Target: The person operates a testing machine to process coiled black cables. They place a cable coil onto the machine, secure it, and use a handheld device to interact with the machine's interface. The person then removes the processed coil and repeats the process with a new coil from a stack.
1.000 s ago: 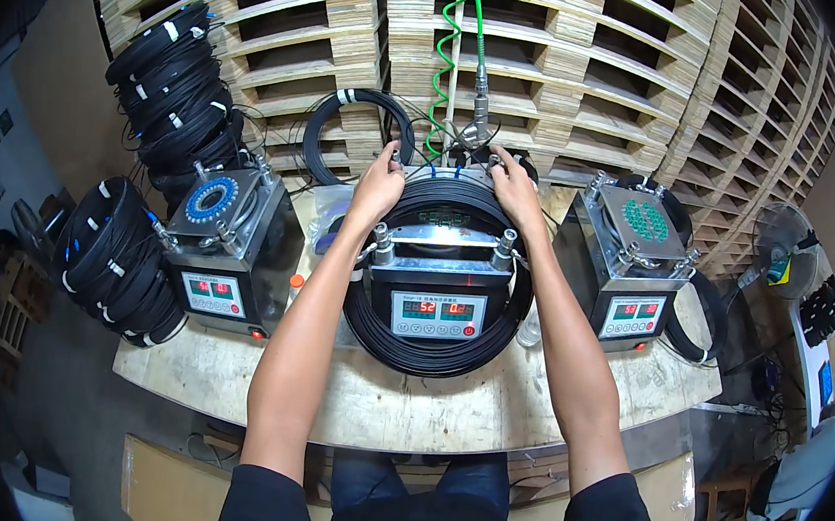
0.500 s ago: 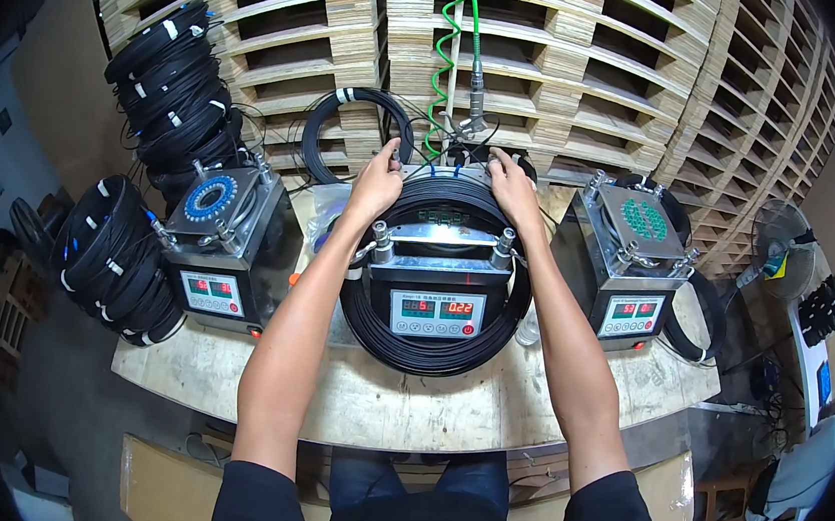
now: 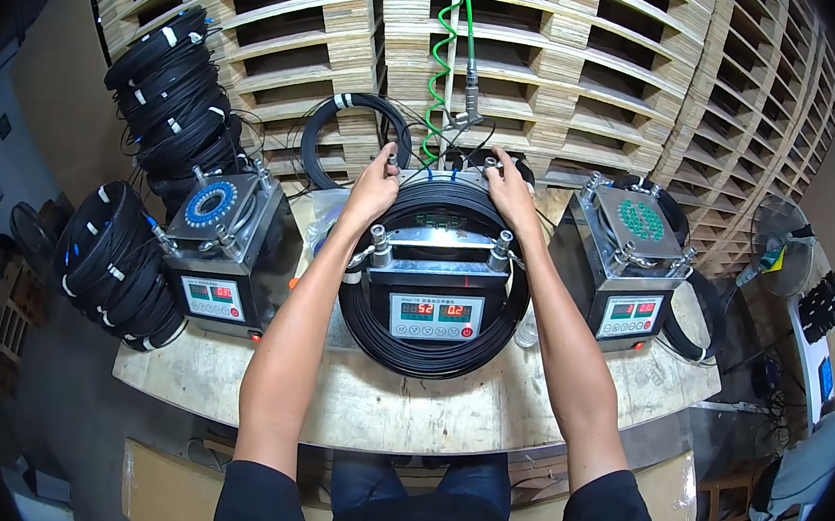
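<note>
Evidently, the left hand (image 3: 375, 191) and right hand (image 3: 511, 197) are placed at the rear knobs (image 3: 490, 164) of the middle machine (image 3: 443, 285); whether either grip is closed cannot be told. The middle machine is ringed by a cable coil (image 3: 431, 360) and flanked by two similar machines (image 3: 211, 295) on the table (image 3: 423, 407).

The black coil (image 3: 428, 360) hides the base of the middle machine (image 3: 436, 308).

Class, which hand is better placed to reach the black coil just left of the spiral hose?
Likely the left hand: it's nearer the coil; the right hand is right of the hose.
</note>
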Demonstrator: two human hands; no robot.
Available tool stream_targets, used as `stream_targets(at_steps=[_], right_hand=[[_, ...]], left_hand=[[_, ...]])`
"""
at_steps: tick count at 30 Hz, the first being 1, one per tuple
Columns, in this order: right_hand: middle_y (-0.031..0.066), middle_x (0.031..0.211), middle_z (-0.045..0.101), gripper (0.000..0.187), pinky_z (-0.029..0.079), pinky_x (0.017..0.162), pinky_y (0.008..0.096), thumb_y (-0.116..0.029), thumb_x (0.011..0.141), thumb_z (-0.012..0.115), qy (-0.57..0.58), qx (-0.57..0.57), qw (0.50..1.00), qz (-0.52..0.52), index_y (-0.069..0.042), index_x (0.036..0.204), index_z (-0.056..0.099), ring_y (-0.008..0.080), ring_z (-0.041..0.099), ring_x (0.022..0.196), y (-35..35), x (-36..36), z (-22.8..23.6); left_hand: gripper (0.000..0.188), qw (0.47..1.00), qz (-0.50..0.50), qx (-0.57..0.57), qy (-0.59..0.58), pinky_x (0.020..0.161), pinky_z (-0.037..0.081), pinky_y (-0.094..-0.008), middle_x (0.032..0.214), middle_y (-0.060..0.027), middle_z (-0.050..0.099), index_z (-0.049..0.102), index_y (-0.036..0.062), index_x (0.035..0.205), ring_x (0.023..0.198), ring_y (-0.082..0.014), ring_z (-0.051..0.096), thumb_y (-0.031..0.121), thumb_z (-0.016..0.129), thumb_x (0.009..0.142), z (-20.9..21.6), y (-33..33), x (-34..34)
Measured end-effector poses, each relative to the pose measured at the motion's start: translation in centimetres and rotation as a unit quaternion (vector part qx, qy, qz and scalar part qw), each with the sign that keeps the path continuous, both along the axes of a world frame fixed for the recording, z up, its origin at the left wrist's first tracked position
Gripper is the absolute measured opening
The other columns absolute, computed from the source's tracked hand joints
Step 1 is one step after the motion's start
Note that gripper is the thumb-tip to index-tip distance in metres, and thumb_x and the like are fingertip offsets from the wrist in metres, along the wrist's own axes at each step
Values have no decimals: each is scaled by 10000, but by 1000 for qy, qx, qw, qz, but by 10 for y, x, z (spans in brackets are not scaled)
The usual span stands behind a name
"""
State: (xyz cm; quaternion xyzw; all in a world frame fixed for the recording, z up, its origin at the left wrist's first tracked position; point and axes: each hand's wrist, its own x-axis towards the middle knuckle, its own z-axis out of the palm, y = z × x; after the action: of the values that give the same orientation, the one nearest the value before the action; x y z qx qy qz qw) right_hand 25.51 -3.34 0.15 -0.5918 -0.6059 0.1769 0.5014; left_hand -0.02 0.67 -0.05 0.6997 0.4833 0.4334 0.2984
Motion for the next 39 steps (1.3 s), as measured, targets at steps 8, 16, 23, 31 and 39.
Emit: stream_targets(at_steps=[8,16,23,31,39], right_hand=[[285,1270,603,614,420,1049,429,-364,917,502,-38,-28,998,-42,-158,1488,404,416,572,1214,3,-2,-2],[292,1132,646,650,456,965,413,-268,907,526,8,-3,1000,18,-123,1516,351,393,633,1088,1,2,-1],[269,1129,658,654,460,965,402,-292,918,544,7,-19,1000,3,-122,1517,344,376,641,1087,-6,-7,8],[255,1063,667,649,474,925,405,-279,918,553,-31,-9,999,-23,-126,1514,349,365,655,1025,2,-2,-2],[223,890,664,633,493,834,394,-247,904,549,24,41,999,15,-114,1499,379,319,662,851,-1,-2,-2]], left_hand=[[583,999,31,2,7,904,479,-363,1050,-133,674,462,113,1455,984,-279,651,108,521,875,2,-5,1],[568,998,46,-14,42,965,447,-312,1147,-106,690,467,109,1462,1075,-233,642,112,525,897,7,-9,1],[640,999,36,-12,0,946,473,-358,1124,-130,689,420,105,1491,1047,-274,661,118,548,864,2,-3,-2],[562,997,58,-1,48,999,440,-335,1227,-154,674,470,135,1466,1144,-287,636,158,527,907,6,-11,2],[533,994,76,-36,65,1035,416,-341,1279,-172,650,496,151,1450,1214,-306,602,185,518,918,16,-19,4]])
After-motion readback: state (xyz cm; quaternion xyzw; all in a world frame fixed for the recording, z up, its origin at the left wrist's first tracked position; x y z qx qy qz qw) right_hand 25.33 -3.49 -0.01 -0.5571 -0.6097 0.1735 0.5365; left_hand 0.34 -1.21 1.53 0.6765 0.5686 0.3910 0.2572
